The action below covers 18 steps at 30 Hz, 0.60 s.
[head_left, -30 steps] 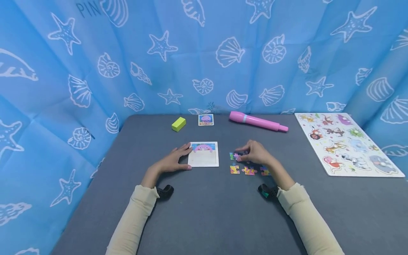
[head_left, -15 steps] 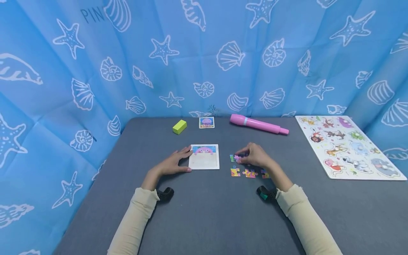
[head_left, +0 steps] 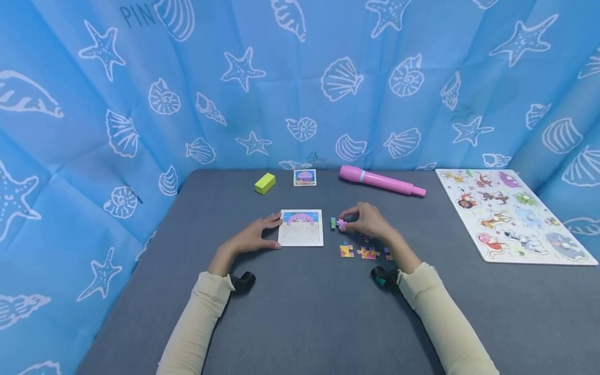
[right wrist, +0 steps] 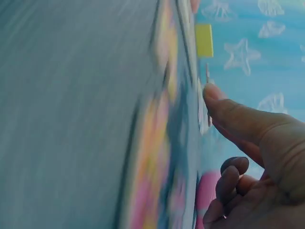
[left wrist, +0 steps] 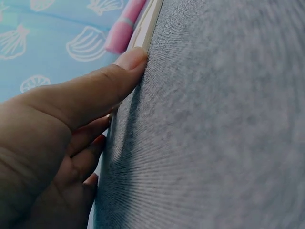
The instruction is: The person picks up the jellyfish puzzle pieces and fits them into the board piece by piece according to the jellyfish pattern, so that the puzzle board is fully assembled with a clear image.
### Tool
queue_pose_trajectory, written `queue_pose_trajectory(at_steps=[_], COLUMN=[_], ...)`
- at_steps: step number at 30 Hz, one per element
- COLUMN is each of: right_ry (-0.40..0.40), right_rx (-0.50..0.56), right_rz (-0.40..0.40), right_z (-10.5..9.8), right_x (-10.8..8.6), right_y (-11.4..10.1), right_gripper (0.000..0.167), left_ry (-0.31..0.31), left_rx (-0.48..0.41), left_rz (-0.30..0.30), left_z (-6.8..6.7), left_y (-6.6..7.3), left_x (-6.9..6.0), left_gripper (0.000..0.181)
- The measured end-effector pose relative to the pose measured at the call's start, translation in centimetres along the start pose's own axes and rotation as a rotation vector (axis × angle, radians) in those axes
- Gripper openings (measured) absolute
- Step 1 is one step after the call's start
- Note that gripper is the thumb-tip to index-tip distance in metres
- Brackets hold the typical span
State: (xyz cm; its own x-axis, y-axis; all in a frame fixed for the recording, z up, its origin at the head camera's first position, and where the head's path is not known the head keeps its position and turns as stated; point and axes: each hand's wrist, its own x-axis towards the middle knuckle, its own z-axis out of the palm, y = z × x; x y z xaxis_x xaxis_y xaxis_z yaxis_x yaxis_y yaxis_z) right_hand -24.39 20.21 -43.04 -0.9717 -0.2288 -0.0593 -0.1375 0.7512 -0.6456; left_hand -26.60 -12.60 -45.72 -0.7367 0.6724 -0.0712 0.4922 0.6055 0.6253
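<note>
A person's right hand [head_left: 370, 221] pinches a pink-and-green puzzle piece [head_left: 334, 223] over a gray desk [head_left: 300, 312], the left hand [head_left: 253, 235] against a white puzzle tray [head_left: 301, 238].
In the head view, the piece is just right of the tray, near loose pieces [head_left: 369, 252] partly hidden by the right hand and wrist; behind lie a yellow-green block [head_left: 265, 183], a picture card [head_left: 305, 177] and a pink stick [head_left: 382, 180], with an animal board [head_left: 515, 216] at right and a seashell curtain [head_left: 422, 114] beyond. The left hand's fingers and thumb are spread along the tray's left side. In the left wrist view, the thumb touches the tray's pale edge. In the right wrist view, the pinched piece shows edge-on; the loose pieces are blurred.
</note>
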Motion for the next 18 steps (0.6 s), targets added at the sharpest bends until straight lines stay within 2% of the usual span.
queue_pose_trajectory(at_steps=[6, 10, 18], right_ry=[0.022, 0.019, -0.021], right_rx=[0.035, 0.053, 0.016], right_rz=[-0.048, -0.038, -0.130], right_z=[2.3, 4.3, 7.0], right_x=[2.2, 3.4, 4.5], right_y=[-3.2, -5.1, -7.1], right_gripper=[0.027, 0.027, 0.028], left_ry=[0.030, 0.031, 0.043], left_rx=[-0.005, -0.012, -0.031], left_rz=[-0.009, -0.009, -0.005], left_z=[0.1, 0.1, 0.0], left_y=[-0.2, -0.5, -0.6], left_x=[0.1, 0.2, 0.0], left_gripper=[0.075, 0.073, 0.072])
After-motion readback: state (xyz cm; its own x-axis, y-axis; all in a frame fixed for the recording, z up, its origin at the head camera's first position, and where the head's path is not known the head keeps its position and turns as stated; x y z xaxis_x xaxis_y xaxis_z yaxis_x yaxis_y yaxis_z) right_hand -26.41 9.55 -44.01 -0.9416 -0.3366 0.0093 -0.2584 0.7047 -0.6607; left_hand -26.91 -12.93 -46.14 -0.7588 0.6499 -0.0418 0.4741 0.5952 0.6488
